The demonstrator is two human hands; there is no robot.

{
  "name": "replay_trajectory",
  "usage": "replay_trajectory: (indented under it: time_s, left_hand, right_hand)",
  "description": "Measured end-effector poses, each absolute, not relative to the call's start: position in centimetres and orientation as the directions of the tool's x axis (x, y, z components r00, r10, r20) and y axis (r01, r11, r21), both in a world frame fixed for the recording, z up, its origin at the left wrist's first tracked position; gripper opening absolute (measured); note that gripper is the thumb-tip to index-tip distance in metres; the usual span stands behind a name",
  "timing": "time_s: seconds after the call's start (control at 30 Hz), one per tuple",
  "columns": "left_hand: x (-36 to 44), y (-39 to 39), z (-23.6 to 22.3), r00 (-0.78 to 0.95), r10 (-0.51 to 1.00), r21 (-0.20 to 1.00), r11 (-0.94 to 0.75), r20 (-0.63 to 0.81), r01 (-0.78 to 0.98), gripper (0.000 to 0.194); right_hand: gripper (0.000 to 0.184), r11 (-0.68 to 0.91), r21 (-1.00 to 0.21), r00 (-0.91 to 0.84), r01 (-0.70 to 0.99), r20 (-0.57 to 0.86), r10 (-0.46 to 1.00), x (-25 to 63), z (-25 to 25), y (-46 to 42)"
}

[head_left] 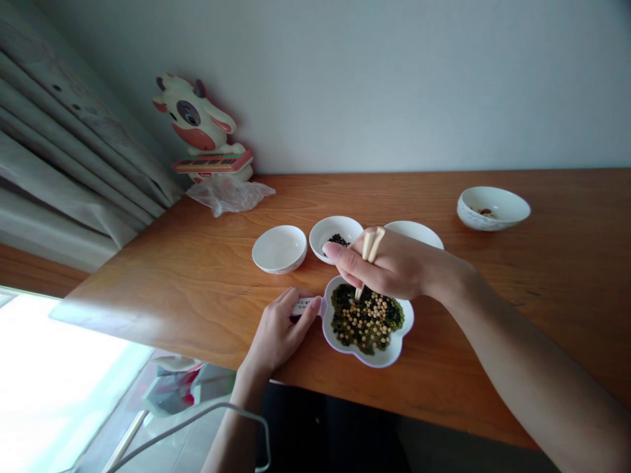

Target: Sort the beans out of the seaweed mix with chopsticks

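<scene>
My left hand (280, 332) is closed around the handle of a white, scallop-edged dish (340, 338) with a lilac rim. Mixed beans (367, 322) lie in it: green, black and pale yellow ones. In my right hand (389, 263) is a pair of chopsticks (373, 244), their tips down among the beans at the dish's far side. Just beyond the dish stands a white bowl (323, 226) with black beans (338, 240) inside, partly behind my right fingers. Left of it is a white bowl with nothing in it (279, 248). Another white bowl (417, 232) is mostly hidden behind my right hand.
A larger white bowl (493, 209) with a few reddish-brown bits sits at the back right of the wooden table (197, 282). A cow-shaped toy keyboard (204, 135) and a clear plastic bag (229, 196) are at the back left, near a curtain (64, 151). A pale cable (197, 415) hangs low in front.
</scene>
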State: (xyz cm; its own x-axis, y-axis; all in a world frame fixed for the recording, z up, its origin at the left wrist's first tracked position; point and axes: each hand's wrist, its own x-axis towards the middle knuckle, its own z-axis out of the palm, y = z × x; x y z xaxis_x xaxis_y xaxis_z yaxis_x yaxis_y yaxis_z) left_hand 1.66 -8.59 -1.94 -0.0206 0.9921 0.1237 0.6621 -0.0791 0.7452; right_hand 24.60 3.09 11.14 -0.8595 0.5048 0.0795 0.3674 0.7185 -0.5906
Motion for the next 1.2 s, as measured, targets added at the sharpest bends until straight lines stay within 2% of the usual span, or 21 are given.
replay_trajectory:
  time_s: [0.2,0.97,1.2]
  left_hand:
    - [1.69,-8.61,-1.96,-0.021,0.992,0.749,-0.079,0.124,0.658,0.026]
    - [1.56,-8.61,-1.69,-0.005,0.996,0.745,-0.063,0.089,0.664,0.024]
    - [1.61,-8.61,-1.30,0.017,0.996,0.742,-0.077,0.088,0.665,0.022]
  right_hand:
    - [0.068,0.680,-0.635,-0.853,0.368,0.060,0.518,25.07,10.99,3.34]
    - [0.072,0.680,-0.600,-0.837,0.422,0.032,0.547,25.09,10.61,3.91]
    - [0.071,0.685,-0.617,-0.863,0.386,0.020,0.505,24.63,10.71,3.66]
